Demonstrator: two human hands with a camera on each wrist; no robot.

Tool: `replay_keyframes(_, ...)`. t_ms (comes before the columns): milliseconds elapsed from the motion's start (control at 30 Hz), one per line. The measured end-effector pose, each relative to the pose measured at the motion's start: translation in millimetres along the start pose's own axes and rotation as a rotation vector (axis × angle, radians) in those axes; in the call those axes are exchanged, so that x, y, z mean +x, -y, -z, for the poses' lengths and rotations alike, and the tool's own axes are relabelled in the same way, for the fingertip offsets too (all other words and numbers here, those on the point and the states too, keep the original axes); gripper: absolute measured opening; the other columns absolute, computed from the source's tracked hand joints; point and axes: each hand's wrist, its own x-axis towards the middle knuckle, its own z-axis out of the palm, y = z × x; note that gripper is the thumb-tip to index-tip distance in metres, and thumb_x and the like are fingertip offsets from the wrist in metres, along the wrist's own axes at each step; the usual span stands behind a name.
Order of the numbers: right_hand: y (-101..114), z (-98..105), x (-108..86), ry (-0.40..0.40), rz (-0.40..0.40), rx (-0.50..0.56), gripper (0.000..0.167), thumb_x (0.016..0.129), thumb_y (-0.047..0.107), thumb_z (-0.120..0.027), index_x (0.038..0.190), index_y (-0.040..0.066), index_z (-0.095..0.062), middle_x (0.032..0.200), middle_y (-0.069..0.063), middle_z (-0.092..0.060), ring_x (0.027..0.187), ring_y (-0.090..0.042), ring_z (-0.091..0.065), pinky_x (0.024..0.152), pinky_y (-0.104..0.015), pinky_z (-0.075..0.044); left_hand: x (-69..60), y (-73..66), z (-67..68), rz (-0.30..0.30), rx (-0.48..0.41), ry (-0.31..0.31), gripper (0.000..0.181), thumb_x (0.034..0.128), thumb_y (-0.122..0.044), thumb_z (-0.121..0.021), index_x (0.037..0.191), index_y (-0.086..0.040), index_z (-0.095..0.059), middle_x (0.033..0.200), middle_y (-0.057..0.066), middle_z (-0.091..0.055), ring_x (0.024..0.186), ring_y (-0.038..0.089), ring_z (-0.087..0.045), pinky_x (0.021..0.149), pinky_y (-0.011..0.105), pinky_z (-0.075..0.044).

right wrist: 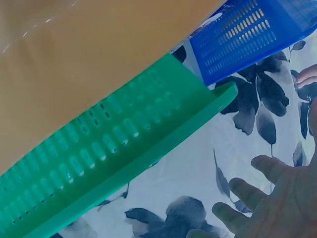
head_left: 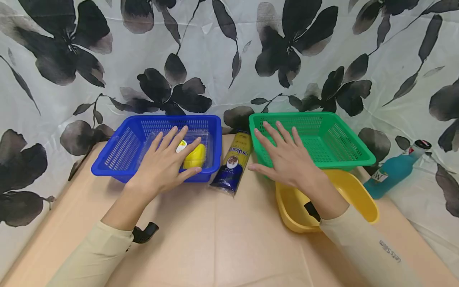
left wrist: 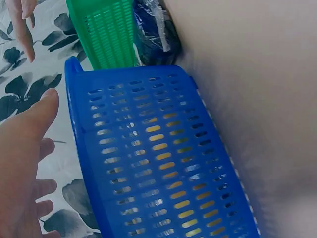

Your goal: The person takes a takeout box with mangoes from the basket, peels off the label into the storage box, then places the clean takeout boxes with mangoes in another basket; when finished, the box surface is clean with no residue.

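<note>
Blue basket [head_left: 120,149] on the left part of the table [head_left: 215,239], with a clear plastic box [head_left: 201,134] and a yellow thing [head_left: 195,156] inside. Above it, the left hand [head_left: 163,163], palm down, fingers spread, holding nothing. Likewise spread and without any object, the right hand [head_left: 290,159], over the near left part of the green basket [head_left: 322,139].

Possible trouble, judging from this layout: catching the blue rim by lowering the fingers carelessly — and so tipping basket and load together. Also possible: pushing away the pasta pack [head_left: 236,159] by a sideways move, because of its place between both baskets. With the green basket seemingly overhanging the yellow tub [head_left: 355,199], a danger of dragging one along with the other. Most fragile, probably, the blue bottle [head_left: 392,173] near the table's right edge — easy to knock over with a wide swing of the right sleeve [head_left: 373,243].

Tabletop pale beige, smooth-looking, with faint crease lines and soft shadows. Behind and at both sides, white cloth [head_left: 215,44] with large black-and-grey flowers, slightly wrinkled, hiding the room beyond.
</note>
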Motion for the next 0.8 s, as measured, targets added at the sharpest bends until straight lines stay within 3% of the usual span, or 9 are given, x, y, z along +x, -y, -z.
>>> replay_keyframes(367,20.0,0.7,15.8,0.022,0.036,0.031,0.097,0.091,0.082,-0.043,0.167,0.028,-0.013,0.174,-0.006,-0.005,0.159,-0.037,0.000,0.124,-0.065,-0.001,-3.2,14.9,-1.1,0.024,-0.021,-0.018,0.078,0.0984,-0.069,-0.048,0.164,-0.032,-0.027,0.172,0.010,-0.013,0.158,0.039,-0.010,0.124,0.063,-0.008)
replay_keyframes(567,37.3,2.5,29.1,0.043,0.061,0.035,0.095,0.092,0.082,-0.042,0.167,0.030,-0.014,0.174,-0.006,-0.007,0.159,-0.037,0.000,0.124,-0.065,-0.002,-8.3,34.7,-1.1,0.078,-0.065,-0.010,0.079,0.0979,-0.071,-0.047,0.164,-0.034,-0.026,0.172,0.011,-0.013,0.156,0.042,-0.013,0.123,0.066,-0.011)
replay_keyframes(800,62.0,-5.6,43.4,0.072,0.134,0.088,0.099,0.089,0.085,-0.042,0.166,0.030,-0.016,0.173,-0.005,-0.010,0.159,-0.035,0.000,0.124,-0.063,-0.001,-25.0,59.2,-4.8,0.112,-0.212,0.033,0.084,0.0957,-0.069,-0.054,0.164,-0.030,-0.026,0.172,0.014,-0.012,0.153,0.048,-0.017,0.118,0.072,-0.017)
